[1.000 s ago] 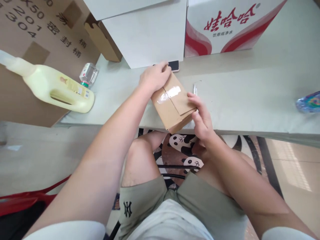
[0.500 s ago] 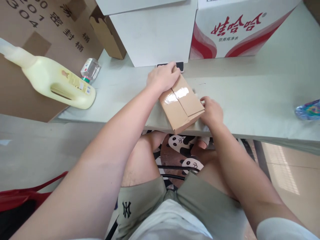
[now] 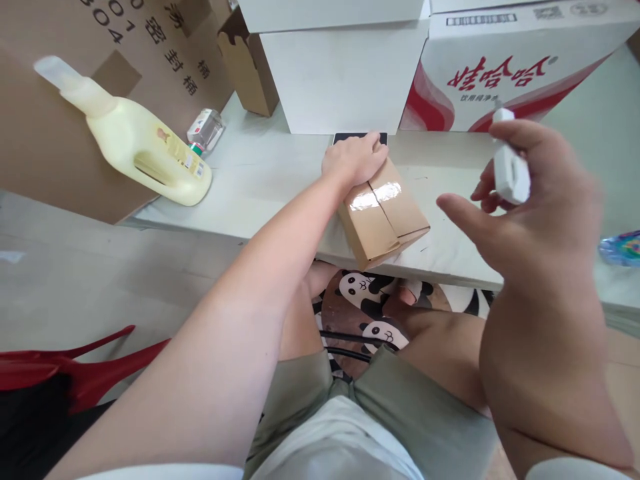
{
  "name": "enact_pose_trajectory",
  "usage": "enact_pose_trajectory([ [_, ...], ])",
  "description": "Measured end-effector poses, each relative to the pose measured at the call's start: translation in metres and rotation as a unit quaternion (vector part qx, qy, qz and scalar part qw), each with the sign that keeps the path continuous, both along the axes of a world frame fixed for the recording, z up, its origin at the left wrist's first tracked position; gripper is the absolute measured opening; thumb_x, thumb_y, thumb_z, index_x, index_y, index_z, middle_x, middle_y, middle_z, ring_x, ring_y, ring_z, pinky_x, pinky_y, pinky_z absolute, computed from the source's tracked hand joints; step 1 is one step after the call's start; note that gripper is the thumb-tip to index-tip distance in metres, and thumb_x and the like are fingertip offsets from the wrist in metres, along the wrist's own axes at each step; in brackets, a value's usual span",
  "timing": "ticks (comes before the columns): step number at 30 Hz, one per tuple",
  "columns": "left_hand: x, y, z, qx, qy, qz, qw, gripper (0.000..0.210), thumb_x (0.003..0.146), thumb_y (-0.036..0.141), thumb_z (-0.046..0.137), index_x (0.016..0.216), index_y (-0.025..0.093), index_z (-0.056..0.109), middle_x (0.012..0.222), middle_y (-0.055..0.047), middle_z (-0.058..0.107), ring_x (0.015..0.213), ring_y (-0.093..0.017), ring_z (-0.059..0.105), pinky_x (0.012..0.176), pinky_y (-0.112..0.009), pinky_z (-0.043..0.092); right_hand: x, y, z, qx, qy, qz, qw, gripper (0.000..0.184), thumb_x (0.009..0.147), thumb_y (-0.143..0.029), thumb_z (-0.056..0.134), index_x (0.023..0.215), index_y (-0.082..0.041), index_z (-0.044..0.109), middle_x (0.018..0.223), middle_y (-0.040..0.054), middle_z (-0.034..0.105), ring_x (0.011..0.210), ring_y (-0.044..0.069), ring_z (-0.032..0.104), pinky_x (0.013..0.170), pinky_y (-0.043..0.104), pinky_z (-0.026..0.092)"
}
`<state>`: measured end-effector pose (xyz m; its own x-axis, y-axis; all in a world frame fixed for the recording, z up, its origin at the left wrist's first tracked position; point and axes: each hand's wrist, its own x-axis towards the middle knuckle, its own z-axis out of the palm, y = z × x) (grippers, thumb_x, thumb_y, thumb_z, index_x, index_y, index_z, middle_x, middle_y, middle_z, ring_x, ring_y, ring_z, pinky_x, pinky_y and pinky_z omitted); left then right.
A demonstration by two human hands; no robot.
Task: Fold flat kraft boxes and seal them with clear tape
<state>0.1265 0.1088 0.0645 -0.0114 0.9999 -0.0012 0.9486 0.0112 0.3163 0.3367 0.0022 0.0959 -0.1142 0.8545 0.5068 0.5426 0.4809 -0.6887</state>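
At far left, a red and black object (image 3: pixel 93 377) is cut off by the frame, too partial to identify. Above it, a large brown cardboard carton (image 3: pixel 50 147) with black printed characters also runs out of view, partly covered by a pale yellow plastic jug (image 3: pixel 145 147). Next come a small clear bottle (image 3: pixel 207 128) with a green cap, a narrow open brown box (image 3: pixel 253 77) whose inside cannot be seen, and a white carton (image 3: pixel 340 80) cropped at the top.

The left hand (image 3: pixel 355 160) lies over the far end of a small brown cardboard box (image 3: pixel 393 213) with shiny clear tape, on the pale green worktop (image 3: pixel 265 173) at its front edge; whether this grip clasps or merely rests, I cannot tell. It partly hides a flat black-faced device (image 3: pixel 345 137).

Farther right, before a white-and-red printed carton (image 3: pixel 490 43), the blurred right hand (image 3: pixel 545 193) grasps a white plastic tool (image 3: pixel 511 175), thumb spread away. A multicoloured shiny packet (image 3: pixel 620 248) is cropped at right.
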Motion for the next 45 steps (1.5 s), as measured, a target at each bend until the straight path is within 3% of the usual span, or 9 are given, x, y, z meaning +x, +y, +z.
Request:
enact_pose_trajectory([
  [3,0.0,0.003,-0.002,-0.012,-0.003,0.004,1.0,0.036,0.098,0.041,0.035,0.118,0.031,0.064,0.117,-0.007,0.069,0.112,-0.034,0.061,0.092,-0.045,0.041,-0.012,-0.005,-0.009,0.074,0.081,-0.035,0.993,0.013,0.087,-0.033,0.067,0.098,-0.025,0.067,0.067,-0.0033,0.047,0.054,0.012,0.042,0.055,0.031,0.031],
  [4,0.0,0.004,-0.002,-0.013,-0.003,0.003,1.0,0.036,0.099,0.042,0.035,0.116,0.031,0.064,0.117,-0.007,0.069,0.112,-0.033,0.061,0.09,-0.045,0.041,-0.015,-0.006,-0.016,0.082,0.127,-0.02,0.988,0.01,0.091,-0.034,0.063,0.091,-0.025,0.066,0.064,-0.0034,0.046,0.051,0.011,0.041,0.052,0.03,0.029],
  [6,-0.001,0.006,-0.003,-0.011,0.0,0.004,1.0,0.034,0.099,0.044,0.035,0.113,0.032,0.063,0.117,-0.006,0.07,0.11,-0.033,0.061,0.088,-0.045,0.041,-0.021,-0.008,-0.029,0.054,0.191,0.047,0.979,0.015,0.094,-0.037,0.059,0.089,-0.026,0.066,0.06,-0.0045,0.046,0.045,0.011,0.04,0.047,0.029,0.026],
  [9,-0.001,0.006,-0.004,-0.007,0.014,0.002,1.0,0.033,0.098,0.044,0.034,0.112,0.032,0.062,0.116,-0.006,0.07,0.106,-0.032,0.062,0.084,-0.045,0.041,-0.026,-0.008,-0.042,-0.008,0.17,0.109,0.979,0.019,0.096,-0.037,0.056,0.099,-0.025,0.07,0.054,-0.0055,0.051,0.042,0.011,0.043,0.045,0.028,0.03],
  [15,0.0,0.005,-0.003,-0.013,0.017,0.014,1.0,0.033,0.096,0.048,0.038,0.114,0.035,0.062,0.119,-0.006,0.07,0.109,-0.034,0.06,0.086,-0.046,0.04,-0.03,-0.005,-0.046,-0.006,0.022,0.079,0.997,0.02,0.093,-0.032,0.056,0.097,-0.02,0.073,0.066,0.0002,0.066,0.056,0.014,0.061,0.055,0.028,0.044],
  [20,0.003,0.002,0.0,-0.019,0.012,0.024,0.999,0.034,0.096,0.048,0.035,0.114,0.034,0.061,0.118,-0.005,0.069,0.112,-0.033,0.059,0.091,-0.046,0.041,-0.031,-0.007,-0.048,0.004,0.008,0.099,0.995,0.022,0.095,-0.033,0.052,0.095,-0.021,0.071,0.064,0.0,0.065,0.052,0.013,0.057,0.053,0.027,0.044],
  [27,0.003,0.001,0.0,-0.029,-0.004,0.034,0.999,0.033,0.097,0.049,0.035,0.115,0.035,0.06,0.119,-0.004,0.068,0.116,-0.032,0.057,0.095,-0.044,0.04,-0.038,-0.011,-0.052,0.015,-0.073,0.05,0.996,0.022,0.088,-0.032,0.052,0.093,-0.023,0.072,0.056,-0.0018,0.06,0.047,0.012,0.048,0.051,0.026,0.035],
  [35,0.002,0.002,-0.002,-0.027,-0.008,0.028,0.999,0.034,0.097,0.047,0.034,0.115,0.035,0.06,0.118,-0.005,0.069,0.116,-0.034,0.058,0.095,-0.047,0.04,-0.054,-0.007,-0.055,0.01,-0.089,-0.016,0.996,0.024,0.086,-0.033,0.051,0.089,-0.025,0.073,0.054,-0.0019,0.057,0.046,0.013,0.043,0.051,0.026,0.025],
  [45,0.004,-0.002,0.002,-0.018,0.015,0.031,0.999,0.034,0.098,0.044,0.035,0.119,0.033,0.059,0.114,-0.005,0.069,0.115,-0.032,0.06,0.096,-0.045,0.041,-0.046,-0.01,-0.052,-0.01,0.032,0.034,0.999,0.019,0.079,-0.025,0.052,0.073,-0.023,0.069,0.051,-0.0025,0.055,0.045,0.012,0.044,0.047,0.027,0.032],
])
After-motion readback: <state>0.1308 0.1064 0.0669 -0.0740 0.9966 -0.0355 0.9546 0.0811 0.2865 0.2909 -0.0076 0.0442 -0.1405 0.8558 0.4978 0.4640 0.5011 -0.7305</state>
